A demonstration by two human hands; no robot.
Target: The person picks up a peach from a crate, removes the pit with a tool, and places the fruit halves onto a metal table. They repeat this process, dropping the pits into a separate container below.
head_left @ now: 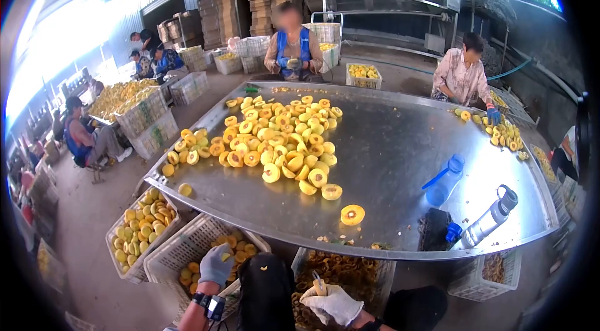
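My left hand (215, 266), in a grey glove, is over a white plastic crate (164, 263) partly filled with yellow peach halves (187, 276). Its fingers are curled, with a bit of yellow peach half (225, 257) showing at them; the rest is hidden. My right hand (335, 303), in a whitish glove, is closed around a small wooden-handled tool (320, 287) with a metal tip pointing up. Beneath it stands a crate (385, 278) of brown pits and scraps. On the metal table (400, 137), a single cut peach half (352, 215) lies near the front edge, apart from a large pile of halves (281, 134).
A blue bottle (445, 180), a grey flask (490, 218) and a dark box (434, 229) stand at the table's right. Another full crate (140, 231) is at left. One person (292, 50) works across the table, another (464, 75) at the far right corner.
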